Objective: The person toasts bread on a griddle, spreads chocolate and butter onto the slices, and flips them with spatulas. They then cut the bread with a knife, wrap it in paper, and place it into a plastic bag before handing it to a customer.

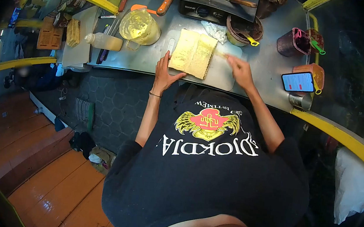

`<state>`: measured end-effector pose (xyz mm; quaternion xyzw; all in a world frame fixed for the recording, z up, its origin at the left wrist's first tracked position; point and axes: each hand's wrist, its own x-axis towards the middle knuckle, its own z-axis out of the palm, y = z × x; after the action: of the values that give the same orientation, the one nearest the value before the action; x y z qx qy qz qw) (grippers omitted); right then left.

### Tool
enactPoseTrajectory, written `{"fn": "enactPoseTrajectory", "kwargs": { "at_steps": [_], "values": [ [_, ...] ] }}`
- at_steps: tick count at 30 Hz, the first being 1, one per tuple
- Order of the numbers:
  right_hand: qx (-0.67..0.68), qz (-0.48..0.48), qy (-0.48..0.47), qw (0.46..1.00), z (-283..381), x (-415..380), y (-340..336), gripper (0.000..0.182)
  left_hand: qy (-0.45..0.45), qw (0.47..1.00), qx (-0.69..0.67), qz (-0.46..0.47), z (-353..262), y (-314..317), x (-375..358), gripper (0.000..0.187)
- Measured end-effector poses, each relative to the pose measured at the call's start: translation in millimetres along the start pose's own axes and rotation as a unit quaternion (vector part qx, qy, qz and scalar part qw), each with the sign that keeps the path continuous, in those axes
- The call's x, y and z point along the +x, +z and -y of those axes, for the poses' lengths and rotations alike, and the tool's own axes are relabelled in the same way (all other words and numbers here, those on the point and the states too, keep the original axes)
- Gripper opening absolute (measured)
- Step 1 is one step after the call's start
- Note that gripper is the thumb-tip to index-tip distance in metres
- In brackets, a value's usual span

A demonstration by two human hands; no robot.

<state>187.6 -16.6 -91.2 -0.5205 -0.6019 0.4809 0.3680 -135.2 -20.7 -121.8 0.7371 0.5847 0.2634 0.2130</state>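
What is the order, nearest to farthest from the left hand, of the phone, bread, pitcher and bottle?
1. Bread, right beside the left hand
2. Pitcher, forward and left
3. Bottle, farther left
4. Phone, far right

The person wore a black short-sleeved T-shirt with a winged emblem on the front. The emblem had a rounded red centre bearing a yellow figure, with patterned yellow-gold wings on both sides and a pointed yellow part on its collar side. Large white letters reading DJOKDJA curved between the emblem and the neckline. Smaller white lettering ran on the emblem's hem side, its full wording unclear. Farther out from the emblem, a thin dark band circled the left wrist.
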Motion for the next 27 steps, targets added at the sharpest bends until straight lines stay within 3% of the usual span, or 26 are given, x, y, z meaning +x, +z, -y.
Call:
{"fn": "enactPoseTrajectory", "kwargs": {
  "at_steps": [1, 3, 5, 7, 9, 10, 11, 13, 15, 17, 18, 20, 21, 23, 24, 25, 26, 27],
  "values": [
    [0.044, -0.096, 0.041, 0.994, -3, 13, -2, 0.03, 0.006, 1.0, -0.002, -0.001, 0, 0, 0, 0.107],
    [0.073, -0.092, 0.031, 0.993, -28, 9, 6, 0.031, -0.002, 1.0, 0.005, -0.001, -3, 2, -2, 0.106],
    [0.015, 0.059, -0.013, 0.998, -30, -14, 12, 0.031, -0.008, 1.0, 0.012, -0.007, -3, 3, 2, 0.106],
    [-0.001, 0.101, -0.012, 0.995, -21, -21, 1, 0.031, -0.007, 1.0, 0.012, -0.007, -4, 3, 1, 0.104],
    [0.031, 0.027, 0.002, 0.999, -21, -12, -9, 0.03, -0.005, 1.0, 0.024, -0.011, -3, 4, 1, 0.104],
    [0.017, -0.074, -0.058, 0.995, -21, -1, -8, 0.026, 0.0, 0.999, 0.037, -0.014, -2, 4, -1, 0.103],
    [0.018, -0.074, -0.057, 0.995, -21, -4, -8, 0.026, 0.0, 0.999, 0.037, -0.013, -3, 5, -3, 0.103],
    [-0.261, 0.03, -0.09, 0.961, -17, -10, -6, 0.026, 0.006, 0.999, 0.043, -0.02, -2, 6, -1, 0.103],
    [-0.219, 0.083, -0.142, 0.962, -10, -31, 1, 0.027, 0.006, 0.999, 0.036, -0.023, -3, 5, -1, 0.102],
    [-0.078, 0.058, -0.157, 0.983, -5, -33, 2, 0.028, 0.0, 0.999, 0.025, -0.025, -6, 6, 0, 0.102],
    [-0.079, 0.059, -0.156, 0.983, -4, -26, 4, 0.028, 0.0, 0.999, 0.025, -0.025, -7, 5, -1, 0.102],
    [-0.004, -0.139, -0.099, 0.985, -5, -4, 7, 0.028, -0.002, 0.999, 0.025, -0.026, -6, 6, -3, 0.102],
    [-0.003, -0.137, -0.098, 0.986, -9, -12, 8, 0.028, -0.004, 0.999, 0.025, -0.026, -6, 7, -5, 0.1],
    [-0.168, 0.105, -0.082, 0.977, -13, -36, 13, 0.026, -0.006, 0.999, 0.03, -0.033, -2, 4, -1, 0.099],
    [-0.194, 0.164, -0.052, 0.966, 19, -44, 9, 0.026, 0.008, 1.0, 0.027, -0.013, 1, 2, -2, 0.097],
    [-0.195, 0.17, -0.058, 0.964, 27, -44, 7, 0.026, 0.02, 1.0, 0.023, 0.005, 0, -2, 0, 0.095],
    [-0.135, 0.126, -0.039, 0.982, 31, -40, 5, 0.026, 0.039, 0.999, 0.012, -0.006, 0, -10, -2, 0.077],
    [-0.072, 0.082, -0.02, 0.994, 37, -31, 5, 0.026, 0.034, 0.999, 0.015, -0.016, 0, -20, -2, 0.077]
  ]
}}
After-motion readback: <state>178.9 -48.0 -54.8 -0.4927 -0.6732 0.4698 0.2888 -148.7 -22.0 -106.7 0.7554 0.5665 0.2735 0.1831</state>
